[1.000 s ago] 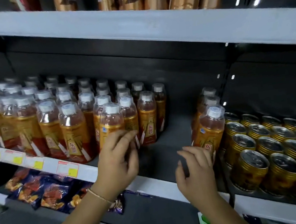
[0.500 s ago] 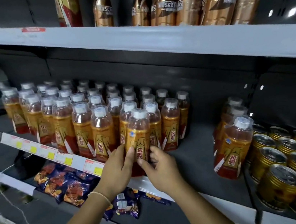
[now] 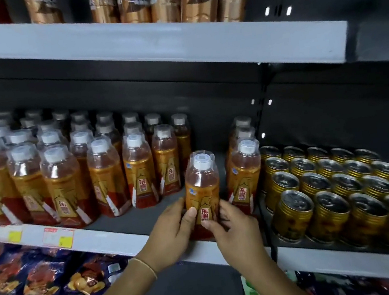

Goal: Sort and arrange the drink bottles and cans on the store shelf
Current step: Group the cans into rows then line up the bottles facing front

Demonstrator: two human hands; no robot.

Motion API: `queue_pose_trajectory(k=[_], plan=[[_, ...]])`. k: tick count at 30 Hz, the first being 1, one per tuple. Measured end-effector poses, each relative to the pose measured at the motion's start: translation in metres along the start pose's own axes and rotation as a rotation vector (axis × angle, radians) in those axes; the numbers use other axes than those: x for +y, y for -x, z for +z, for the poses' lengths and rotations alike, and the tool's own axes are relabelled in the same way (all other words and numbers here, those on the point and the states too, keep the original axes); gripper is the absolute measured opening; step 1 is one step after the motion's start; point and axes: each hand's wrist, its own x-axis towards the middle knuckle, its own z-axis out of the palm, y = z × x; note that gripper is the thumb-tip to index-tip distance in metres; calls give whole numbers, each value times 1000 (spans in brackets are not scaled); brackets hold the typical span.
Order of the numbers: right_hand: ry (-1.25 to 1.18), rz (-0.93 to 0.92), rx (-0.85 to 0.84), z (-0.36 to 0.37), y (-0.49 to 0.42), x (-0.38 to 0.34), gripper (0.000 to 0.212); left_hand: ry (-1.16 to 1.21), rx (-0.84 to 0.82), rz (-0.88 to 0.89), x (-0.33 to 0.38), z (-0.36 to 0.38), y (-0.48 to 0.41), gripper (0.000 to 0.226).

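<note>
Head view: left hand (image 3: pixel 172 232), right hand (image 3: pixel 234 228), grips snug round bottle (image 3: pixel 203 190).

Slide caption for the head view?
Left hand and right hand hold one bottle at the shelf front, between the bottle block and a short row beside the cans.

Bottle moved from the large group to the short row

The bottle (image 3: pixel 203 190), previously at the front of the large group (image 3: pixel 69 178), has been carried rightward between the left hand (image 3: pixel 172 234) and the right hand (image 3: pixel 234 231) and is now held upright just beside the short row (image 3: pixel 244 175).
</note>
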Motion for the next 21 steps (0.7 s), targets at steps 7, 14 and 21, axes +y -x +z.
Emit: queue_pose_trajectory(k=[7, 14, 21], plan=[[124, 17, 124, -36, 23, 20, 53, 12, -146, 32, 20, 34, -11, 43], [156, 57, 134, -46, 31, 21, 56, 9, -241, 18, 26, 45, -17, 45], [113, 81, 175, -46, 29, 23, 58, -53, -247, 20, 25, 49, -24, 53]])
